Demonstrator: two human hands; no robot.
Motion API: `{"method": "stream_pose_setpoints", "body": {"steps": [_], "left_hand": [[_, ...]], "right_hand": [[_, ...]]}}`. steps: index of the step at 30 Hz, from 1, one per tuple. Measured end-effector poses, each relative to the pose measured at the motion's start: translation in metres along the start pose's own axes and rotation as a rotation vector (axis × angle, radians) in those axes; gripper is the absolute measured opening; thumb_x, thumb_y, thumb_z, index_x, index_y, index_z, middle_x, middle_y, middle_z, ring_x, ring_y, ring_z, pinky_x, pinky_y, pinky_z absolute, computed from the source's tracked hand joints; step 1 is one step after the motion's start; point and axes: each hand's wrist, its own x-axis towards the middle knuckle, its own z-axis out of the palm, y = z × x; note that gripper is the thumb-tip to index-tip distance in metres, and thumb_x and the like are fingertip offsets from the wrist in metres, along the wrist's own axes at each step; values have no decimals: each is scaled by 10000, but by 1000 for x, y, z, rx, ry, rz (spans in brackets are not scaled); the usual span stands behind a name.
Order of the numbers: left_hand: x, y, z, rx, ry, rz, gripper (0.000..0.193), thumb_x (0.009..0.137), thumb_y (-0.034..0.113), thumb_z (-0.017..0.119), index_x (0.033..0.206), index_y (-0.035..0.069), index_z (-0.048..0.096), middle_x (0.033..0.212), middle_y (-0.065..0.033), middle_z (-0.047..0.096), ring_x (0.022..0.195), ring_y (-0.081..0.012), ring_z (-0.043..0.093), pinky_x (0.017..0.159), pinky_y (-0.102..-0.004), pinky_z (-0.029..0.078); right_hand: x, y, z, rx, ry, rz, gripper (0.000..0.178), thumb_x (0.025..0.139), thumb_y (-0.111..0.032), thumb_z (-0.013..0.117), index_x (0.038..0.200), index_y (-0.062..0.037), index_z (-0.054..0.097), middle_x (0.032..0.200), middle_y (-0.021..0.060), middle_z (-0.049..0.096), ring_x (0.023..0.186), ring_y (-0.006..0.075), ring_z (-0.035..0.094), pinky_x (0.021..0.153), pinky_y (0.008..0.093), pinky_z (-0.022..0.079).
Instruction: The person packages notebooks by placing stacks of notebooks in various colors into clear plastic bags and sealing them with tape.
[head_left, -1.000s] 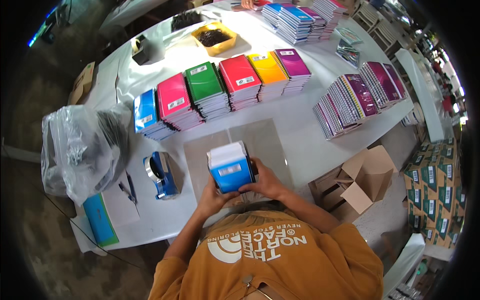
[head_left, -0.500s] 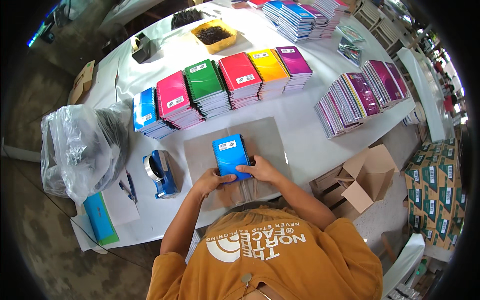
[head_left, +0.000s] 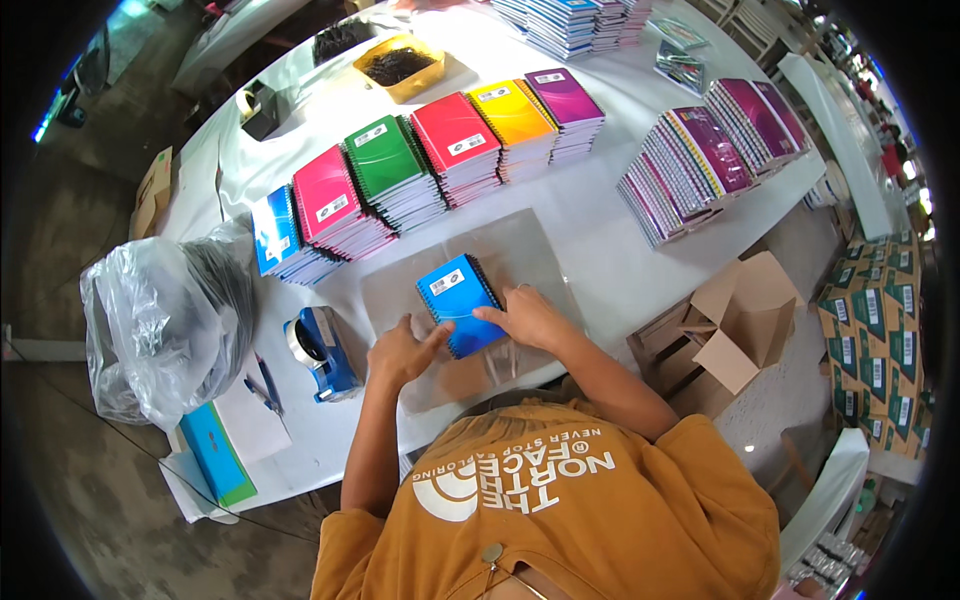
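A blue spiral notebook lies tilted on a clear plastic sheet in front of me. Dark coils also show along its right edge, so another may lie beneath; I cannot tell. My right hand grips the notebook's right side, thumb on the cover and fingers at the edge. At the lower left edge, my left hand touches it with the thumb, its fingers spread apart. Beyond stand stacks of notebooks: blue, pink, green, red, yellow and purple.
Left of the sheet stands a blue tape dispenser, with scissors and a clear plastic bag farther left. Wrapped purple notebooks sit at right, above an open cardboard box. A yellow tray is at the back.
The notebook has turned counterclockwise. My left hand has opened and slid left from its lower edge, while my right hand has moved up its right side. The whole view has shifted slightly.
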Motion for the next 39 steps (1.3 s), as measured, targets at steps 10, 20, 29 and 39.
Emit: {"method": "stream_pose_setpoints", "body": {"steps": [10, 20, 29, 39], "left_hand": [[24, 3, 77, -928, 273, 357, 667, 967, 259, 394, 1465, 12, 26, 1530, -161, 86, 1405, -264, 128, 1126, -334, 130], [28, -7, 85, -857, 313, 379, 575, 959, 210, 355, 1445, -31, 164, 1468, -188, 266, 1341, -270, 277, 1098, -345, 206], [39, -59, 114, 226, 744, -72, 628, 920, 398, 469, 1386, 2, 326, 1461, -305, 169, 1374, -441, 120, 1092, -537, 126], [45, -63, 107, 55, 842, 209, 489, 818, 179, 612, 1287, 111, 488, 1449, -272, 246, 1354, -435, 201, 1097, -513, 169]], "right_hand": [[19, 37, 79, 853, 252, -489, 674, 975, -359, 416, 1450, 22, 129, 1500, 199, 195, 1395, 256, 177, 1120, 331, 145], [12, 64, 83, 490, 303, -555, 708, 960, -418, 408, 1454, -2, 116, 1444, 254, 283, 1348, 372, 265, 1107, 371, 202], [14, 100, 75, -290, 896, -99, 429, 888, -249, 526, 1254, -25, 506, 1432, 165, 360, 1362, 382, 229, 1098, 515, 165], [34, 101, 79, -176, 866, -166, 474, 891, -239, 538, 1296, -9, 449, 1412, 138, 382, 1357, 325, 259, 1102, 495, 183]]}}
